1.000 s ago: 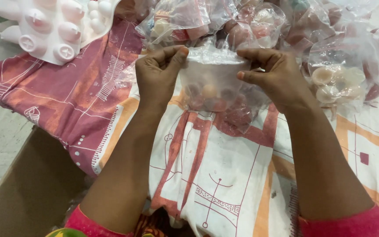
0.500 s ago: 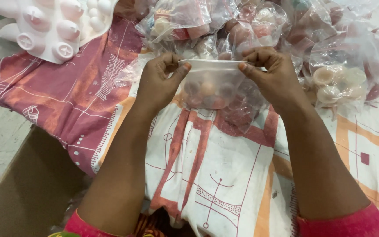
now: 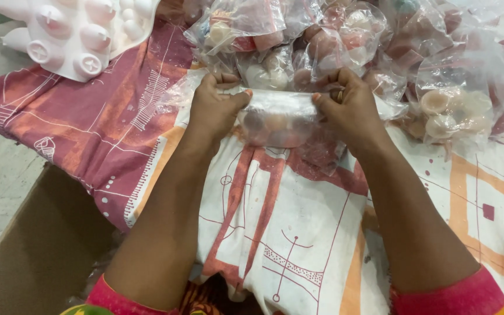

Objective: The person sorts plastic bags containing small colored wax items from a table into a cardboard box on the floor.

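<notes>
Both hands have drawn a little closer together along the top of the clear plastic bag [image 3: 278, 116] since half a second ago, and the bag's upper edge now runs as a flat, tight band between them rather than a loose, crumpled mouth. The left hand [image 3: 214, 111] pinches the bag's left end, thumb meeting the fingers on the plastic; the right hand [image 3: 348, 108] pinches the right end the same way, so each hand is closed on the bag. The bag hangs just above the patterned cloth [image 3: 298, 233] (white with red and orange line designs), its lower part bulging with small round pieces in reddish and pale tones; what exactly they are I cannot tell through the glare.

Just beyond the hands lies a heap of filled plastic bags [image 3: 333, 35], the same kind, holding pink, red and cream round pieces, and it spreads off to the right, where one bag shows pale cup-shaped pieces [image 3: 447, 108]. At the upper left a white moulded tray [image 3: 77, 35] with raised domes rests on the maroon part of the cloth. A brown cardboard surface [image 3: 36, 256] sits low at the left, beside the left forearm.
</notes>
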